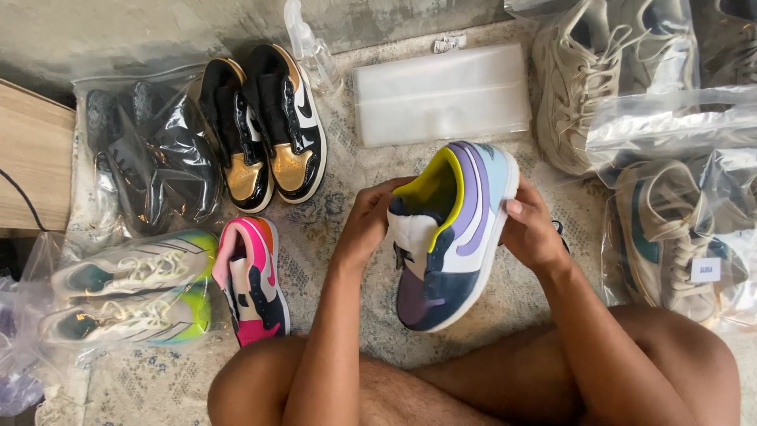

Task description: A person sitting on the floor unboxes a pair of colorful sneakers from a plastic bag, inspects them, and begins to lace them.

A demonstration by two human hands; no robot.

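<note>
I hold a multicoloured sneaker (449, 237) in front of me with both hands; it is navy, purple, light blue and white, with a yellow lining. My left hand (369, 225) grips its tongue and left side. My right hand (530, 230) clasps the sole on the right side. The shoe is tilted, its opening facing up and to the left, above my crossed legs.
A pink and navy sneaker (252, 280) lies on the rug to the left. Behind it stands a black and gold pair (264, 130). Bagged shoes lie at the left (130, 288) and right (678, 237). A stack of clear bags (441, 95) and a spray bottle (311, 47) lie farther back.
</note>
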